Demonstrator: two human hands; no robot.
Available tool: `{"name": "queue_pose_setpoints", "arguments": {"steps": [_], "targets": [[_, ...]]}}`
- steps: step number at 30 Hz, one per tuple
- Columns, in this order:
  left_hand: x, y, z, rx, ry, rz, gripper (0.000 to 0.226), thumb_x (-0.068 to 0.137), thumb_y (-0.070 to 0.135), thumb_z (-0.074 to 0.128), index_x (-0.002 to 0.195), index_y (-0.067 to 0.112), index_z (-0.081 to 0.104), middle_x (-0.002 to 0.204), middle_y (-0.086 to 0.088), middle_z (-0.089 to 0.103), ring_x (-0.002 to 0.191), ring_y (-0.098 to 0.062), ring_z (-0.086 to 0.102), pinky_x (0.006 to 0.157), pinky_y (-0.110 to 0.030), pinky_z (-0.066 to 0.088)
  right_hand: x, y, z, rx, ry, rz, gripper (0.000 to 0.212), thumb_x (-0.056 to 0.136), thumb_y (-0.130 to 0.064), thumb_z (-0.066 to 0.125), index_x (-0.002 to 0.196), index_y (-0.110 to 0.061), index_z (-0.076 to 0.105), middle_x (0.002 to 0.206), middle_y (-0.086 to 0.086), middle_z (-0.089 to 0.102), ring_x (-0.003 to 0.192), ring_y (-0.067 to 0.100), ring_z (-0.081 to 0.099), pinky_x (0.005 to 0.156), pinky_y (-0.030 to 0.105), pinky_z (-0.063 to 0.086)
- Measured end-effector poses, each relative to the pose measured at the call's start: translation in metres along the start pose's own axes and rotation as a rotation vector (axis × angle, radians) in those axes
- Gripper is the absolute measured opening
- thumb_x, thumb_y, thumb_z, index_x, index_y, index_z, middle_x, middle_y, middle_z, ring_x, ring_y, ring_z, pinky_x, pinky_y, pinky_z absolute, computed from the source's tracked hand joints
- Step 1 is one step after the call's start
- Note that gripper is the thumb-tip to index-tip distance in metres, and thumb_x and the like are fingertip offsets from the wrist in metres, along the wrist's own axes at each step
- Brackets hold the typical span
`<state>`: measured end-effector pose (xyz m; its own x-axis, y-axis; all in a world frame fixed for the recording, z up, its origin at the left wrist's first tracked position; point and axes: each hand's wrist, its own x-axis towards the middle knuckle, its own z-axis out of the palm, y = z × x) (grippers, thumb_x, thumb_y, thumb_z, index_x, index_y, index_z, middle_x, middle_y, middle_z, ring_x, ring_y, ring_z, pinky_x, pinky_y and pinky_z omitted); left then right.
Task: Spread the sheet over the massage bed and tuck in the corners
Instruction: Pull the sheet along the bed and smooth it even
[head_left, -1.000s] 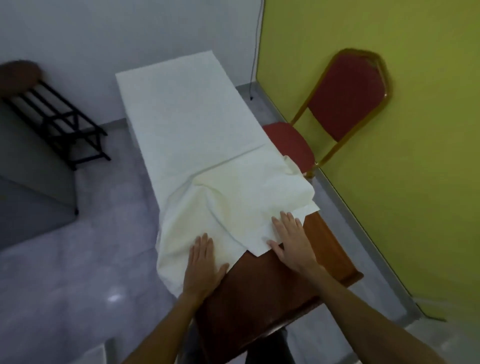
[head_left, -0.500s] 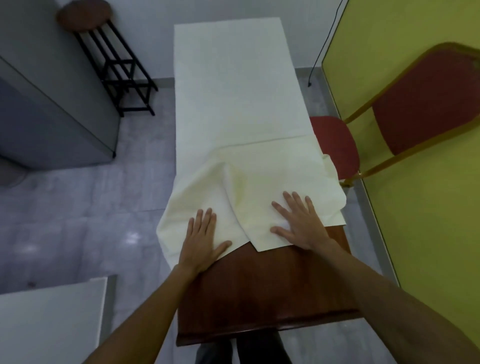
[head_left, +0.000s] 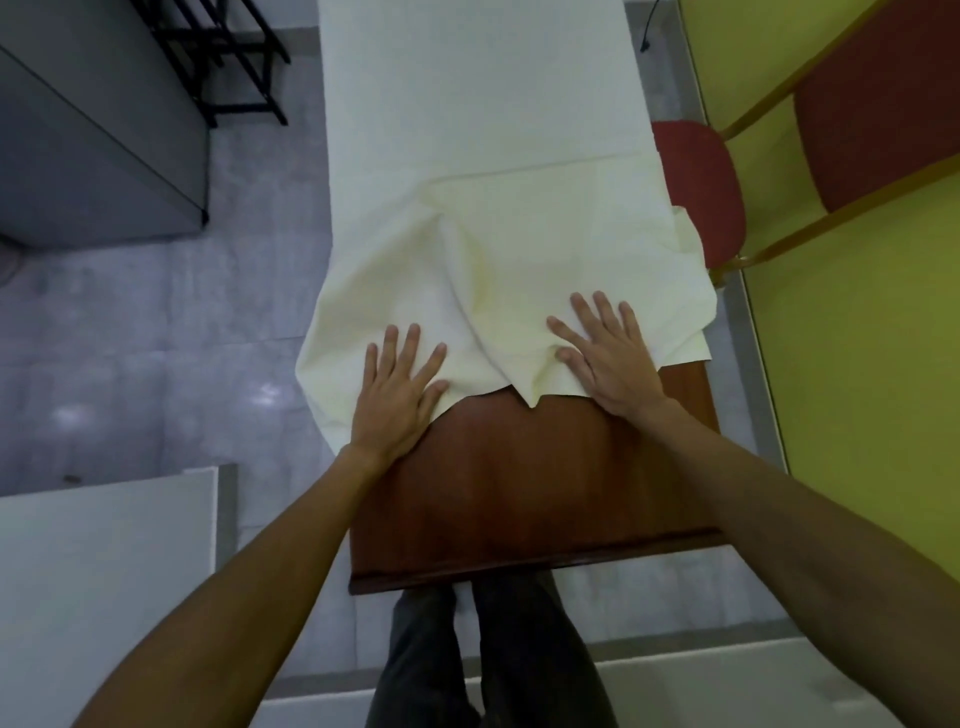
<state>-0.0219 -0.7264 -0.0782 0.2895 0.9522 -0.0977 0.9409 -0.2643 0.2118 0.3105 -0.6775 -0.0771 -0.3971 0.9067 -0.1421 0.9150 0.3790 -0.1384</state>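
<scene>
1. Left grip (head_left: 397, 387): released. The fingers are straight and spread, palm down. It presses flat on the sheet (head_left: 493, 234) near the left edge of the bed (head_left: 519, 478). The fingers and thumb lie on cloth, and the heel of the hand sits at the sheet's near border.
2. Right grip (head_left: 608, 358): released. The fingers are straight and spread, palm down. It presses flat on the sheet toward the bed's right side. The wrist lies over bare wood.
3. Neither grip pinches or curls round the cloth; contact is by flat palm and fingers only.
4. Sheet: pale cream, laid lengthwise on the bed from its far end to the two grips.
   - The far part lies flat and smooth.
   - The near part is doubled over in a rumpled fold that runs under and between the grips.
   - The near border is uneven, with a pointed corner between the grips.
   - The cloth droops over the bed's left edge, and a fold overhangs the right edge.
5. Bed: its near end shows brown wood from the sheet's border to the near edge.
6. Surroundings:
   - A red chair (head_left: 696, 192) stands just beside the bed's right side.
   - A black rack (head_left: 228, 62) and a grey cabinet (head_left: 93, 130) stand off the bed's left side.
   - The person's legs (head_left: 493, 665) are at the bed's near end.
</scene>
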Motion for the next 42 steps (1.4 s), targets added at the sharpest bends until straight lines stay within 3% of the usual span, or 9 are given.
{"name": "queue_pose_setpoints", "arguments": {"steps": [12, 18, 22, 27, 34, 42], "targets": [[-0.044, -0.001, -0.024, -0.096, -0.1, 0.069, 0.054, 0.103, 0.049, 0.012, 0.151, 0.031, 0.03, 0.161, -0.003, 0.02, 0.151, -0.023, 0.004, 0.121, -0.048, 0.008, -0.045, 0.003, -0.037, 0.051, -0.105, 0.013, 0.066, 0.104, -0.055, 0.001, 0.154, -0.028, 0.034, 0.162, 0.007, 0.031, 0.15, 0.033, 0.024, 0.121, 0.051, 0.019], [-0.083, 0.009, -0.03, -0.087, -0.144, 0.098, 0.055, 0.103, 0.048, 0.009, 0.153, 0.032, 0.026, 0.162, -0.001, 0.016, 0.151, -0.02, 0.001, 0.122, -0.044, 0.003, -0.091, -0.01, -0.044, 0.028, -0.136, 0.051, 0.063, 0.104, -0.054, 0.005, 0.156, -0.028, 0.03, 0.161, 0.005, 0.032, 0.151, 0.031, 0.024, 0.122, 0.048, 0.015], [-0.107, 0.011, -0.026, -0.071, -0.154, 0.156, 0.054, 0.104, 0.048, 0.011, 0.152, 0.032, 0.026, 0.162, -0.001, 0.017, 0.151, -0.021, 0.003, 0.122, -0.047, 0.011, -0.125, -0.031, -0.039, 0.017, -0.126, 0.089, 0.061, 0.105, -0.052, 0.009, 0.154, -0.027, 0.036, 0.158, 0.005, 0.039, 0.148, 0.033, 0.031, 0.119, 0.05, 0.022], [-0.133, 0.006, -0.025, -0.039, -0.175, 0.22, 0.054, 0.104, 0.047, 0.011, 0.152, 0.028, 0.03, 0.16, -0.004, 0.023, 0.15, -0.025, 0.011, 0.121, -0.044, 0.008, -0.159, -0.057, -0.032, 0.017, -0.136, 0.152, 0.064, 0.105, -0.055, 0.007, 0.151, -0.027, 0.042, 0.156, 0.005, 0.042, 0.146, 0.033, 0.034, 0.118, 0.051, 0.026], [-0.174, -0.004, -0.022, -0.02, -0.194, 0.286, 0.055, 0.105, 0.044, 0.01, 0.149, 0.024, 0.038, 0.155, -0.008, 0.035, 0.145, -0.03, 0.026, 0.117, -0.05, 0.025, -0.206, -0.08, -0.021, -0.006, -0.145, 0.195, 0.058, 0.106, -0.051, 0.014, 0.15, -0.028, 0.044, 0.156, 0.003, 0.042, 0.147, 0.031, 0.033, 0.118, 0.049, 0.027], [-0.209, -0.006, -0.024, -0.075, -0.17, 0.303, 0.053, 0.105, 0.044, 0.013, 0.147, 0.027, 0.041, 0.153, -0.003, 0.039, 0.145, -0.026, 0.028, 0.118, -0.043, 0.016, -0.24, -0.097, -0.025, 0.02, -0.125, 0.215, 0.067, 0.105, -0.055, 0.007, 0.146, -0.026, 0.05, 0.152, 0.004, 0.048, 0.142, 0.034, 0.04, 0.116, 0.049, 0.029]]}}
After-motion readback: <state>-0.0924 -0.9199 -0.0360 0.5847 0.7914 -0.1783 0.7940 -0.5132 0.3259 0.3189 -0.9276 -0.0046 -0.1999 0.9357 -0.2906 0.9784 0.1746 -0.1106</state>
